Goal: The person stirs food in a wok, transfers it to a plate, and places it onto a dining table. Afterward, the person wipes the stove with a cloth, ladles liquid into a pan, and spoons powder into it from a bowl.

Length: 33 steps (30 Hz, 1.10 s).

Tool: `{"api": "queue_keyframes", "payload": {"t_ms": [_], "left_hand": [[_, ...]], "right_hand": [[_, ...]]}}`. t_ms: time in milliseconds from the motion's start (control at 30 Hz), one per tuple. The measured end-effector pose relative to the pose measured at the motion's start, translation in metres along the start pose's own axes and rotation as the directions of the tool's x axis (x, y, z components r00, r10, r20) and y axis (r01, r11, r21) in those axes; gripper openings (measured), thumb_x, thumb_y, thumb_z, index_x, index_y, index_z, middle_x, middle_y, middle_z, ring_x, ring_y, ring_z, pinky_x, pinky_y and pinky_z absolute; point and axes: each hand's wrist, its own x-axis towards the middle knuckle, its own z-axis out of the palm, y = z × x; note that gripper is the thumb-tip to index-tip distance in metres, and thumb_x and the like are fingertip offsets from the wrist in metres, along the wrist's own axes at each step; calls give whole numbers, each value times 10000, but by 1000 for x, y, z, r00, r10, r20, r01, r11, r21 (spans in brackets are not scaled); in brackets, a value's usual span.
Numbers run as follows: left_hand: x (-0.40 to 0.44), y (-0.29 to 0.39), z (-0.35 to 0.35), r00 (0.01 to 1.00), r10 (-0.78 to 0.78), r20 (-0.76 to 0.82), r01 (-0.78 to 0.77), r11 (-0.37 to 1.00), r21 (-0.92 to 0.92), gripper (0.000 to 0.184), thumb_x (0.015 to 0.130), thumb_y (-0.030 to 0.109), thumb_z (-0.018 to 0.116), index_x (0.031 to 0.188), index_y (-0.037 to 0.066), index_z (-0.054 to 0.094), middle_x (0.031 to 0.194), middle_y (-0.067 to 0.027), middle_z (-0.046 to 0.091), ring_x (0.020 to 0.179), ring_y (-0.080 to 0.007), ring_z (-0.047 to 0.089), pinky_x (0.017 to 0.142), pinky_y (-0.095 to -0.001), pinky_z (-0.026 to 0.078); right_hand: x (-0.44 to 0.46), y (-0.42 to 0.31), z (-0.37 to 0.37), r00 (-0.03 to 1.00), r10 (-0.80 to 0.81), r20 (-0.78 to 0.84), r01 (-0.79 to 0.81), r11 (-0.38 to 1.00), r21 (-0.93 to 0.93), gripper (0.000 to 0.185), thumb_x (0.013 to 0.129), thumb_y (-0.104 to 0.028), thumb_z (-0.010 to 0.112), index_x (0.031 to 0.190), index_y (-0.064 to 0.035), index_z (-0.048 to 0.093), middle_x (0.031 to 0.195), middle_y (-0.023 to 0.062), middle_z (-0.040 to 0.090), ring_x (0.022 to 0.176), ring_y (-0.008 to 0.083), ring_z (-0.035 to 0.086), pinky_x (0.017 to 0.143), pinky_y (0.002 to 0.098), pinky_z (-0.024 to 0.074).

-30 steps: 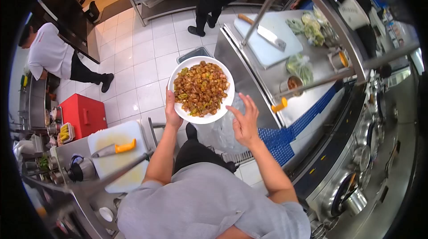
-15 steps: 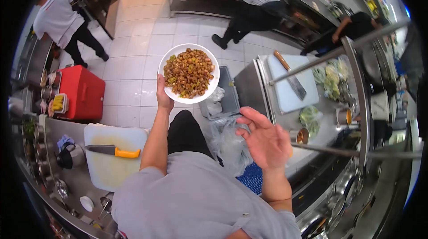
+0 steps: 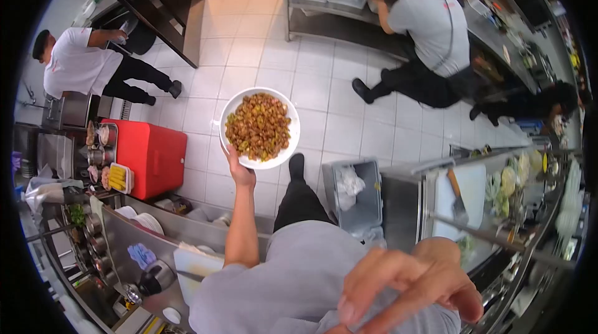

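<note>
My left hand (image 3: 242, 173) holds a round white plate (image 3: 293, 123) from beneath at its near edge, with the thumb against the rim. The plate is level over the tiled floor. Heaped on it is diced browned food with green pieces (image 3: 258, 127). Close to the camera, in front of my grey shirt, my right hand (image 3: 414, 281) has its fingers apart and bent. Nothing shows in that hand, and part of it is cut off by the bottom edge.
A red cooler box (image 3: 152, 159) stands left, and a grey bin (image 3: 367, 200) stands right. One co-worker (image 3: 81, 63) is far left; another (image 3: 430, 35) reaches to a steel shelf (image 3: 311, 25). On the right counter, a cleaver (image 3: 458, 200) lies on a white cutting board (image 3: 474, 187).
My body has advanced along the aisle, bringing the red box and co-workers closer. The plate stays in my left hand. My right hand has come down and nearer the camera.
</note>
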Motion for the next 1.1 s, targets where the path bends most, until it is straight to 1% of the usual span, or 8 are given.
{"api": "queue_keyframes", "payload": {"t_ms": [133, 433, 500, 633, 733, 800, 967, 1100], "left_hand": [[65, 56, -11, 998, 30, 57, -23, 992, -124, 585, 1053, 447, 376, 1472, 40, 351, 1431, -122, 491, 1290, -279, 505, 1091, -413, 398], [181, 150, 5, 998, 17, 54, -5, 977, -211, 704, 1035, 551, 303, 1538, 62, 247, 1550, -131, 350, 1398, -323, 379, 1154, -457, 315], [219, 159, -25, 995, -40, 86, 69, 926, -371, 714, 1031, 558, 311, 1540, 62, 239, 1553, -132, 344, 1402, -325, 371, 1156, -459, 311], [275, 217, -34, 983, 170, -72, -181, 964, -194, 722, 1024, 565, 315, 1537, 61, 252, 1547, -138, 351, 1403, -321, 371, 1153, -454, 316], [342, 221, -24, 982, 186, -7, -181, 945, -270, 704, 1025, 554, 343, 1518, 54, 290, 1525, -123, 389, 1377, -307, 409, 1138, -441, 334], [375, 229, -45, 961, 258, -97, -274, 933, -235, 695, 1027, 543, 354, 1517, 54, 292, 1517, -124, 398, 1369, -308, 418, 1134, -440, 340], [465, 260, -3, 916, 314, -249, -363, 913, -185, 667, 1038, 507, 362, 1512, 42, 296, 1507, -129, 407, 1365, -306, 425, 1139, -445, 335], [580, 259, 1, 912, 318, -260, -389, 871, -299, 613, 1047, 444, 360, 1503, 37, 307, 1495, -145, 423, 1345, -309, 454, 1122, -456, 369]], "right_hand": [[101, 33, 5, 948, -303, 99, 306, 952, -8, 1009, 906, -749, 402, 1293, 176, 515, 1281, 316, 459, 1191, 395, 462, 1014, 489, 351], [257, 57, -94, 812, -519, 267, 552, 832, -60, 859, 927, -708, 437, 1224, 73, 639, 1305, 333, 388, 1205, 429, 398, 1047, 519, 332], [280, 63, -129, 936, -331, 117, 350, 899, -262, 890, 947, -707, 347, 1298, 80, 571, 1382, 274, 398, 1258, 342, 411, 1042, 464, 359], [331, 94, -214, 978, -37, -203, -54, 904, -424, 678, 1019, -534, 402, 1334, 49, 546, 1363, 197, 494, 1155, 272, 527, 991, 395, 427], [364, 103, -339, 947, 62, -315, -247, 769, -590, 506, 1025, -416, 483, 1299, -4, 592, 1260, 142, 585, 1081, 229, 565, 956, 387, 450], [408, 119, -356, 823, 94, -560, -531, 480, -699, 382, 1008, -341, 550, 1210, -33, 651, 1108, 111, 654, 1021, 224, 623, 880, 353, 482], [604, 106, -492, 973, -14, -232, -229, 130, -965, 312, 969, -290, 608, 1153, -48, 678, 1050, 141, 675, 947, 255, 659, 802, 357, 525], [771, 157, -648, 923, 108, -369, -383, 158, -910, 352, 973, -318, 574, 1186, -52, 663, 1121, 183, 661, 1007, 337, 638, 879, 413, 511]]}}
